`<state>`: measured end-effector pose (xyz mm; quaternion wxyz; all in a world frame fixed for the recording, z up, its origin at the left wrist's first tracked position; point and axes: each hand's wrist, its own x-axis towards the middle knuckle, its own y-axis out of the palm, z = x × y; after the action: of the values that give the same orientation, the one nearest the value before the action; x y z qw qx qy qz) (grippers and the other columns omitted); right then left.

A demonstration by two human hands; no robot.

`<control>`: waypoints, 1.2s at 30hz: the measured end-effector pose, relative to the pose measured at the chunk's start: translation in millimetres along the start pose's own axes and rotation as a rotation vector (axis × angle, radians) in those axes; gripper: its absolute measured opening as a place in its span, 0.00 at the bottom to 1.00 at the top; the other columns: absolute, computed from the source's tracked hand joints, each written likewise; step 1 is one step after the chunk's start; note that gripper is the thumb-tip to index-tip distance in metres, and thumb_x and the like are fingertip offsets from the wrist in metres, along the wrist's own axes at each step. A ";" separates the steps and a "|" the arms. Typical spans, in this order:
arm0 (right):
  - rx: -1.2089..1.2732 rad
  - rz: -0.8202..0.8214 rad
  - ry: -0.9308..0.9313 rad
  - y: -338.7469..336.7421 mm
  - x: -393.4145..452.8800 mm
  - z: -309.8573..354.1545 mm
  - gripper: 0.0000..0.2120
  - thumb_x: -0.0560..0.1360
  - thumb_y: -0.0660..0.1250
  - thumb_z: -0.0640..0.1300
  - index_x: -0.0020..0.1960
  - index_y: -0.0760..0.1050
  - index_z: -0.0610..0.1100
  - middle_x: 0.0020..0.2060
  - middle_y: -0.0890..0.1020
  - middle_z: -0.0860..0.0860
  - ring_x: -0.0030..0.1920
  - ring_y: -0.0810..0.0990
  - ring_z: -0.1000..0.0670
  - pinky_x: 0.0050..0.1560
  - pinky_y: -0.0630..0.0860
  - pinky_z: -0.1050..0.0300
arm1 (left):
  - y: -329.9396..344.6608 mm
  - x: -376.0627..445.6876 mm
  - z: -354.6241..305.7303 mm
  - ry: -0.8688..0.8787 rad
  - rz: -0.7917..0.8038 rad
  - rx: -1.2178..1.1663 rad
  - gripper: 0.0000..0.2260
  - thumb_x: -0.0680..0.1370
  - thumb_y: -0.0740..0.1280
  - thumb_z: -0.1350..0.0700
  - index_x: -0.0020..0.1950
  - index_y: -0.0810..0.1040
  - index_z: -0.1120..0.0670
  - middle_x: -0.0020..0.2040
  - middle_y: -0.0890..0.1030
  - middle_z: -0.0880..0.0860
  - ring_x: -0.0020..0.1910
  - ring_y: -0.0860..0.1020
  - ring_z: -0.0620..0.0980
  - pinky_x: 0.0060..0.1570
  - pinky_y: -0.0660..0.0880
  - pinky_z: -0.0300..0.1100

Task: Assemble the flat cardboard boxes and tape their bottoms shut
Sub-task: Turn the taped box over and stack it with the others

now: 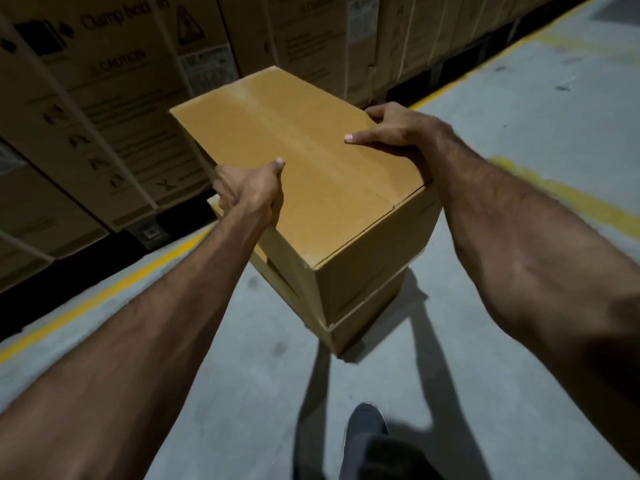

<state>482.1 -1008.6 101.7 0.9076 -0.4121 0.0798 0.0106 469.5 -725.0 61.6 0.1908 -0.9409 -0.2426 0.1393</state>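
Progress: you had one box [304, 161] assembled, its flaps closed under a tape strip; whether more flat boxes remained wasn't visible.
Hands: your left hand [247, 192] and right hand [398, 129] gripped its opposite top edges.
Place: it sat atop another box [367, 323] on the floor [519, 133].
Contents: hidden.

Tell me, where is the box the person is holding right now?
The top box sits mid-frame in the head view, stacked on a second box on the concrete floor, with the left hand and right hand gripping its sides.
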 end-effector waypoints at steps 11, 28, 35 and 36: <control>-0.033 -0.066 0.011 13.1 17.9 20.4 0.48 0.56 0.72 0.79 0.65 0.80 0.47 0.60 0.83 0.47 0.60 0.81 0.43 0.65 0.77 0.41 | -16.1 2.4 -10.8 0.089 -0.008 0.057 0.35 0.63 0.82 0.36 0.60 0.81 0.57 0.57 0.84 0.54 0.51 0.83 0.54 0.48 0.82 0.48; -0.301 -0.210 -0.221 59.5 -167.0 93.5 0.25 0.81 0.69 0.59 0.72 0.77 0.47 0.68 0.81 0.48 0.66 0.79 0.47 0.65 0.77 0.44 | -140.2 -52.8 33.3 0.245 0.426 0.172 0.47 0.70 0.76 0.33 0.82 0.63 0.50 0.76 0.71 0.54 0.71 0.74 0.58 0.66 0.77 0.57; -0.128 -0.073 -0.307 132.9 -269.9 170.5 0.26 0.81 0.70 0.56 0.73 0.77 0.43 0.69 0.80 0.45 0.69 0.78 0.45 0.69 0.75 0.44 | -273.4 -109.4 61.1 0.403 0.429 0.254 0.34 0.75 0.77 0.42 0.78 0.71 0.50 0.70 0.77 0.52 0.63 0.79 0.51 0.60 0.80 0.53; -0.125 -0.053 -0.330 148.2 -281.6 186.2 0.25 0.81 0.71 0.56 0.72 0.78 0.42 0.69 0.80 0.45 0.70 0.77 0.45 0.70 0.74 0.45 | -300.0 -114.9 71.2 0.395 0.415 0.267 0.33 0.75 0.77 0.42 0.78 0.71 0.49 0.70 0.77 0.52 0.61 0.80 0.51 0.59 0.81 0.53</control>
<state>217.0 -758.0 154.9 0.8808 -0.4625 -0.0821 0.0592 226.3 -520.0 145.8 0.3237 -0.9458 0.0169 0.0206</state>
